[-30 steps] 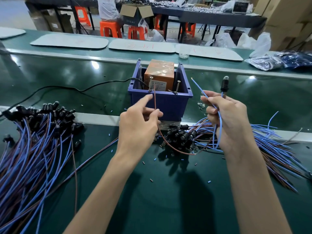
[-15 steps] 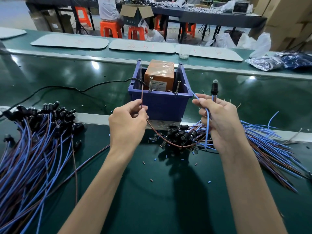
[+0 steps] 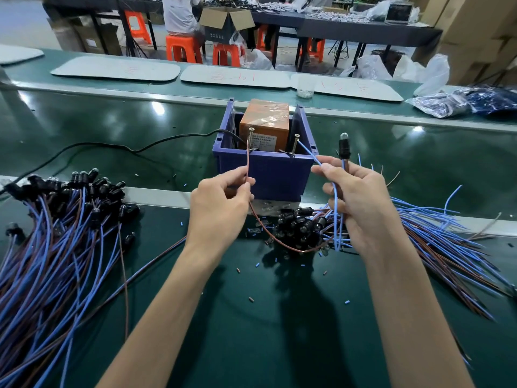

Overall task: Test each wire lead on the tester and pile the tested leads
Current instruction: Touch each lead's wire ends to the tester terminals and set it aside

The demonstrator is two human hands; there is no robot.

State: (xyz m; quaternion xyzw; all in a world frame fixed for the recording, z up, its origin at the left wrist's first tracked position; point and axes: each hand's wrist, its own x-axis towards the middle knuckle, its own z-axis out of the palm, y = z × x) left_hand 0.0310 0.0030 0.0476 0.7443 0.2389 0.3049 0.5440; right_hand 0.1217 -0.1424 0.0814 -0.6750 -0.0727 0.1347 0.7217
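The tester is an orange box (image 3: 264, 124) inside a blue bin (image 3: 265, 172), with two screw posts: left post (image 3: 251, 135) and right post (image 3: 295, 142). My left hand (image 3: 221, 205) pinches the brown wire (image 3: 248, 163), whose end reaches up to the left post. My right hand (image 3: 355, 203) grips the blue wire (image 3: 307, 152), its tip at the right post, and holds the lead's black lamp holder (image 3: 344, 148) upright. A pile of leads (image 3: 56, 233) lies at the left. Another heap of leads (image 3: 419, 233) lies at the right.
A black cable (image 3: 112, 148) runs from the bin to the left across the green belt (image 3: 251, 317). Small bits of cut insulation are scattered on the belt. White mats (image 3: 235, 77) and plastic bags (image 3: 447, 102) lie on the far side. A person sits at far tables.
My left hand dropped and then brought the brown wire end up to the left post. My right hand shifted left, bringing the blue wire tip to the right post.
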